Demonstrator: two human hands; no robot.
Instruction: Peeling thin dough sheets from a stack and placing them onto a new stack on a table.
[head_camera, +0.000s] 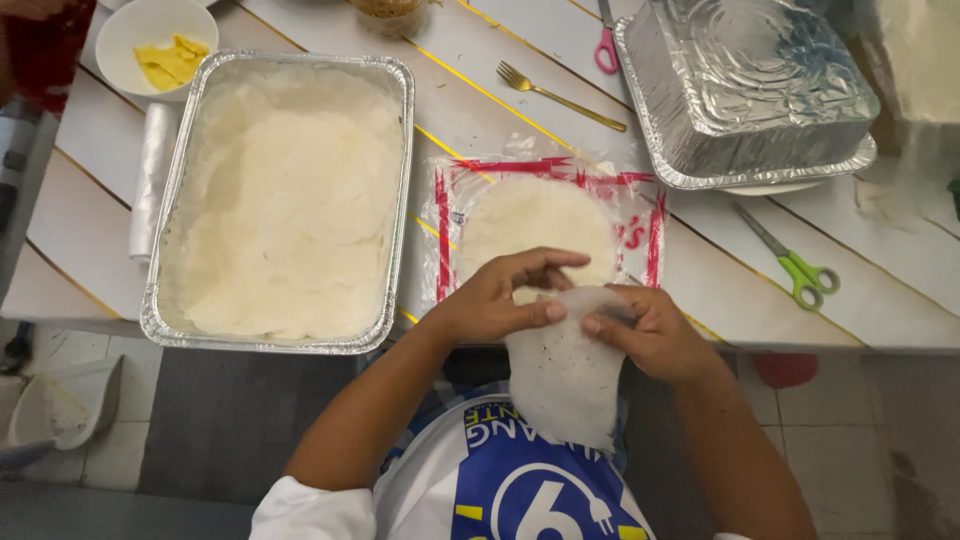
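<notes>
Both hands, left (490, 300) and right (650, 330), pinch the top edge of a thin wrapper (565, 375); limp, light, tear-prone, best held by its edge.

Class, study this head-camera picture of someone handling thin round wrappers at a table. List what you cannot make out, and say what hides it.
- Red scissors: blades cut off by the top edge.
- Stack of wrappers in its packet: near edge hidden by the left hand.
- Held wrapper: top corner covered by the right hand.
- Yellow pieces in the white bowl: too small to identify.
- Upturned foil tray: whatever lies beneath is hidden.
</notes>
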